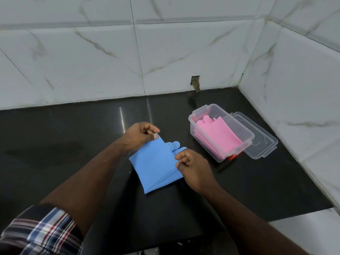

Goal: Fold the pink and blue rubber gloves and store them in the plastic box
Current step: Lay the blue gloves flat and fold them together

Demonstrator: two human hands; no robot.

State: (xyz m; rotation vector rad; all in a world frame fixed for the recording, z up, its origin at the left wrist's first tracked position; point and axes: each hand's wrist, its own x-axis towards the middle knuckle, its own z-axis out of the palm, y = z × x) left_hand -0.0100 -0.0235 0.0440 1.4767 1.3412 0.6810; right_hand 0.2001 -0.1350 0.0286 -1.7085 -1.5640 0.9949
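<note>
The blue rubber gloves [156, 165] lie folded over on the black counter, their fingertips pointing toward the wall. My left hand [140, 134] pinches their far left corner. My right hand [191, 165] pinches their right edge. To the right stands the clear plastic box [244, 128], open, with the folded pink gloves [218, 134] lying inside it.
The clear lid [261, 142] lies against the box's right side, with something small and red [232, 157] under the box's near corner. White marble-patterned tiled walls [165, 57] close the counter [64, 144] at the back and right. A hole [195, 83] shows low in the back wall.
</note>
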